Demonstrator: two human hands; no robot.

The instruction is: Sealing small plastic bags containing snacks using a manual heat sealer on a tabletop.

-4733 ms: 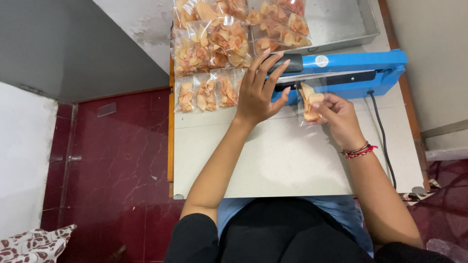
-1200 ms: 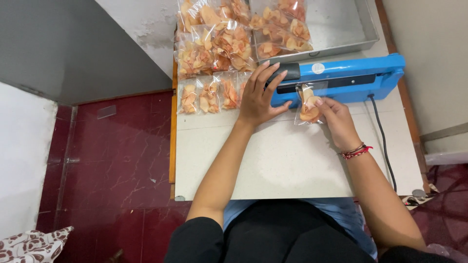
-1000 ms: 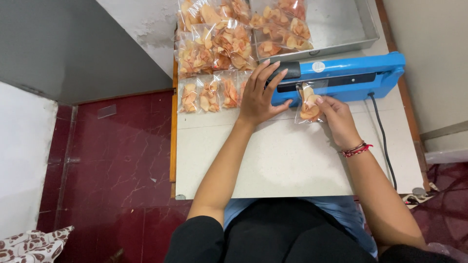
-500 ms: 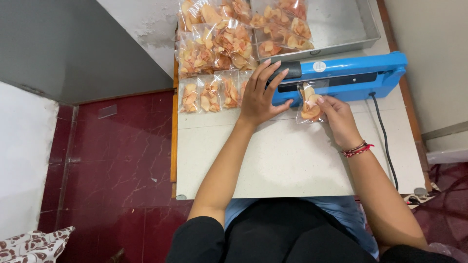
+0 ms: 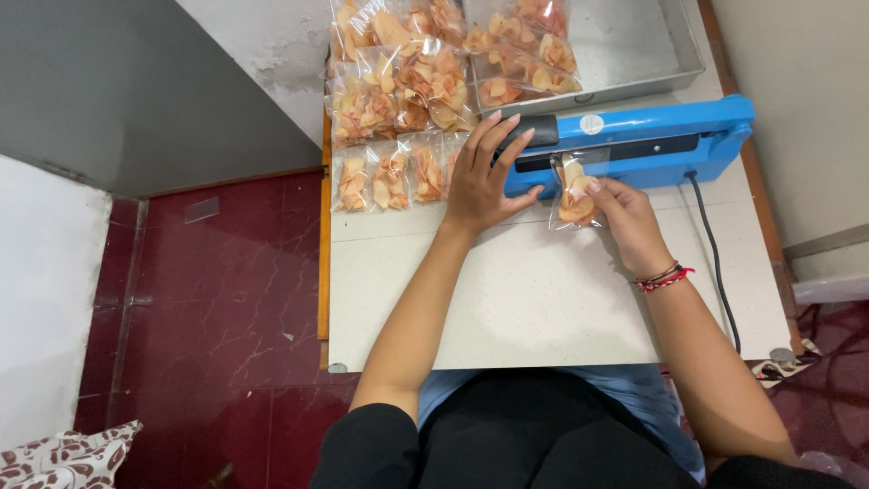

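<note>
Hands: left [image 5: 480,177] flat on sealer [image 5: 634,145], right [image 5: 625,217] pinching bag [image 5: 574,195]

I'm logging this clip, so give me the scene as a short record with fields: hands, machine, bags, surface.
left hand: left hand flat on the black handle, pressing the sealer's arm
right hand: right hand holds a small clear bag of chips, its top in the sealer
machine: blue heat sealer, black cord trailing off
other bags: row of small bags; larger bags behind
tray: metal tray, holding bags
surface: pale table
</note>
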